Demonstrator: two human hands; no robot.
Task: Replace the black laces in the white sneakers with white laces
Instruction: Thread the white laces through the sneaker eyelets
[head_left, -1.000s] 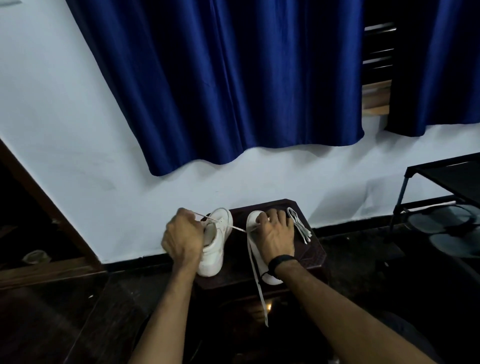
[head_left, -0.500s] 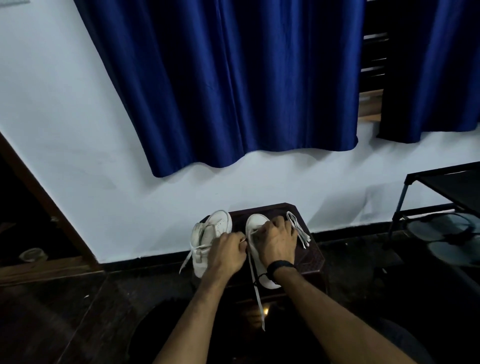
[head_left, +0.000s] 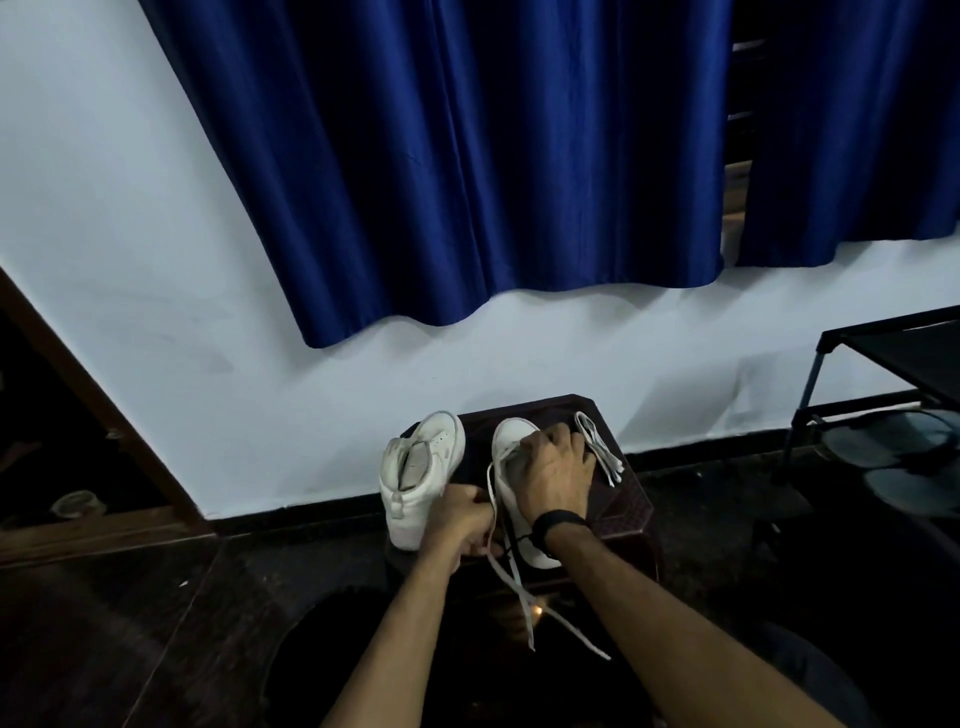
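Left hand (head_left: 460, 525) pinches a white lace (head_left: 506, 577) at six o'clock of the stool (head_left: 631, 512); right hand (head_left: 553, 470) clamps over the right sneaker (head_left: 506, 441). Left sneaker (head_left: 421, 467) at nine o'clock, spare laces (head_left: 597, 447) at three. No readable branding.

The right hand (head_left: 553, 475) hid most of the right sneaker (head_left: 511, 441); the shelf (head_left: 904, 343) was cut off at the right edge.
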